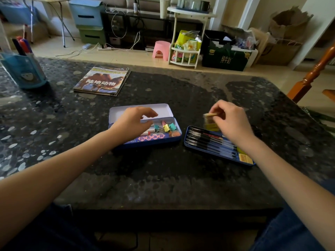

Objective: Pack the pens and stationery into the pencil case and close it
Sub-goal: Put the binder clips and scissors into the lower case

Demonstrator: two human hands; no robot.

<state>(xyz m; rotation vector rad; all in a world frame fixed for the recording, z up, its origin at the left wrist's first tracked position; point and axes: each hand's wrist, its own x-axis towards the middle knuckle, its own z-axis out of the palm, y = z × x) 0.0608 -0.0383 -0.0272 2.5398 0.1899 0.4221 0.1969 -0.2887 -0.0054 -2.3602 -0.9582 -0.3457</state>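
packing step: right hand (230,122) pinches a blurred yellowish item (210,115) above the pen tray (188,137); left hand (134,122), loosely curled and empty, hovers over the pencil case (163,140). next: place item inside.

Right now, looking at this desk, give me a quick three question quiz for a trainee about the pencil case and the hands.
1. True or false: the pencil case lid is shut.
2. Which hand pinches a small yellowish item? A) left hand B) right hand
3. Fill in: the pens lie in a separate blue ____, right of the case.

Key: 1. False, it is open, with binder clips inside. 2. B. 3. tray.
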